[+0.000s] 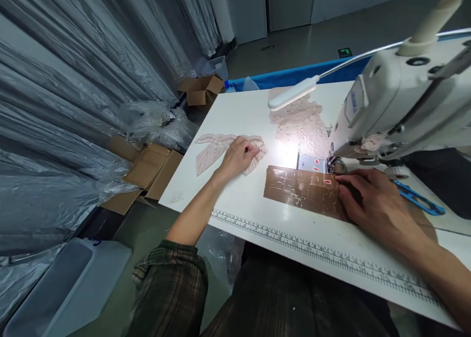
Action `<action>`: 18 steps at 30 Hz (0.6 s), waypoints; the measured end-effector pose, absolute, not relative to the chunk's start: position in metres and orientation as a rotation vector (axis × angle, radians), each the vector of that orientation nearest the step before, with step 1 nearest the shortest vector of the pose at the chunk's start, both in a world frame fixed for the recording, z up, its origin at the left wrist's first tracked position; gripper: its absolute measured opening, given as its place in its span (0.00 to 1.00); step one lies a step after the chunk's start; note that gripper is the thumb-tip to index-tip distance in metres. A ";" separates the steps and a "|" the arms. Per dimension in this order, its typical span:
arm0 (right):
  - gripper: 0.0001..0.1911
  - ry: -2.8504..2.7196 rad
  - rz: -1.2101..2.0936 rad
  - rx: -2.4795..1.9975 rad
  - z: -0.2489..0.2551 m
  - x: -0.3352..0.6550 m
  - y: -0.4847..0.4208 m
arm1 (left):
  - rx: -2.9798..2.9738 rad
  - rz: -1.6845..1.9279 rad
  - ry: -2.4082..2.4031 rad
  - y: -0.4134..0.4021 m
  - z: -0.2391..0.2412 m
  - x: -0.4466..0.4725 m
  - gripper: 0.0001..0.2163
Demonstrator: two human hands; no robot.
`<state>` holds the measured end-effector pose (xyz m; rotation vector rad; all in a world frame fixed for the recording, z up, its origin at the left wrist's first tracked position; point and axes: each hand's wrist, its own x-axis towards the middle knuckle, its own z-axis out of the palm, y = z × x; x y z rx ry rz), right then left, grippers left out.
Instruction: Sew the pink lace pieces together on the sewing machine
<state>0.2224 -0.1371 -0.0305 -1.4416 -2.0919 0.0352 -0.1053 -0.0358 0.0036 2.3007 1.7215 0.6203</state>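
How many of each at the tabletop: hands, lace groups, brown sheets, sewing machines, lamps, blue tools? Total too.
Hands: 2 (left hand, right hand)
Lace groups: 2 (left lace, rear lace)
Brown sheet: 1
Sewing machine: 1
Lamp: 1
Blue tool: 1
Total: 8

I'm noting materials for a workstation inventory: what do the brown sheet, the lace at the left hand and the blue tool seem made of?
Brown sheet: glossy, perhaps plastic or film-covered card, given its glare and pale streaks.
Lace: matte openwork textile, judging by its patterned mesh; fibre unclear.
Blue tool: probably smooth plastic, given its even, bright colour.
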 end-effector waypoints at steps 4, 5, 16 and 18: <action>0.11 -2.113 0.059 -1.457 -0.028 0.225 -0.134 | 2.329 0.623 1.661 -0.038 0.003 -0.108 0.13; 0.10 -2.105 0.080 -1.472 -0.028 0.225 -0.133 | 2.316 0.635 1.652 -0.039 0.003 -0.108 0.13; 0.13 -2.120 0.048 -1.103 -0.020 0.202 -0.145 | 2.344 0.862 1.437 -0.058 0.003 -0.082 0.11; 0.15 -2.254 0.098 -0.943 -0.020 0.187 -0.141 | 2.335 0.843 1.448 -0.057 0.002 -0.082 0.08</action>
